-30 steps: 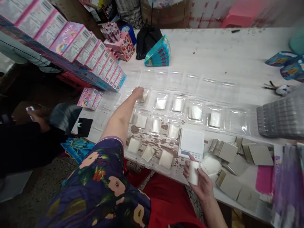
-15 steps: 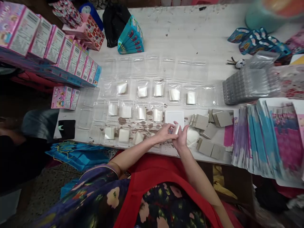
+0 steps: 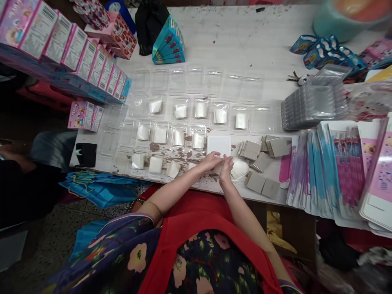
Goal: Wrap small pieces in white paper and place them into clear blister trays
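My left hand [image 3: 212,160] and my right hand [image 3: 226,168] meet at the table's front edge, just below a white square tray [image 3: 218,145]. Their fingers are bent toward each other around a pale piece that is mostly hidden. White folded pieces sit in clear plastic trays [image 3: 199,140] in rows to the left and above. Right of my right hand lies a white pile [image 3: 240,168], with grey square cards [image 3: 251,150] beyond it.
Clear trays stand stacked [image 3: 314,104] at the right, near printed card sleeves [image 3: 349,163]. Pink boxes [image 3: 64,45] line the left side. A teal fan of packets [image 3: 170,43] is at the back. Someone's arm [image 3: 18,159] shows at far left.
Both hands have shifted slightly; the white rolled piece seen between my fingers before is now mostly hidden. The whole view has moved a little.
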Motion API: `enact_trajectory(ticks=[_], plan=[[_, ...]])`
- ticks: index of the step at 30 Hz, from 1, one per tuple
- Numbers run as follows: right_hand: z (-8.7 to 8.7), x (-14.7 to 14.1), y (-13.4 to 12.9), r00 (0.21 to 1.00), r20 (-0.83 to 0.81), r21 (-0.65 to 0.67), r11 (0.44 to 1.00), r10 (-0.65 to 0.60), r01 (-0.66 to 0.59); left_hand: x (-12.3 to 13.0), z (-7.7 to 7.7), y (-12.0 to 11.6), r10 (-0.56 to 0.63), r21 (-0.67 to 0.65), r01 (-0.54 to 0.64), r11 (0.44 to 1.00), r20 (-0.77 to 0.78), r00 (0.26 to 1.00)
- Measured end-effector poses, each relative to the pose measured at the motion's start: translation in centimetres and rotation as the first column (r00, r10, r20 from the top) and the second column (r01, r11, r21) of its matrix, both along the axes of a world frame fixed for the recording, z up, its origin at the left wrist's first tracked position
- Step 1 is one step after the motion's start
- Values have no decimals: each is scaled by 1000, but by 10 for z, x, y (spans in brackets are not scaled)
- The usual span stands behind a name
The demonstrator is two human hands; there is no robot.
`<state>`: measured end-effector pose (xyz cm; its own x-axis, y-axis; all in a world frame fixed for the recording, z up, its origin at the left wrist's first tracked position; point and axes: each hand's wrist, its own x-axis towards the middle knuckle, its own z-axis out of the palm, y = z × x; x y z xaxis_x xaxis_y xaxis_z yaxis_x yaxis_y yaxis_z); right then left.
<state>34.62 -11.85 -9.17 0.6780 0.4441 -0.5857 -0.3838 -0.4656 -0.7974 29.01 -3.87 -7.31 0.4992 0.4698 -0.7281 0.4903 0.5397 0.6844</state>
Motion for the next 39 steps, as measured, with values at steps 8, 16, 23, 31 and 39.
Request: enact_trajectory(ticks=[8,16,23,31,39], plan=[[-3,16,-1,976,200,-79,994,83,-69,18,-23,26,-64,322,97,942,-113,992],[-5,39,-58,997,-13,-25,997,77,-77,47,-37,51,-84,582,275,766,-333,939],[-15,21,-117,982,-188,-74,997,9,-24,45,-39,53,-60,675,435,596,-503,862],[-20,14,-142,962,-250,-86,992,-108,89,32,-19,36,-12,817,460,349,-486,874],[-14,31,-138,718,-622,-117,944,-312,308,58,-21,-45,-638,722,686,-86,-569,519]])
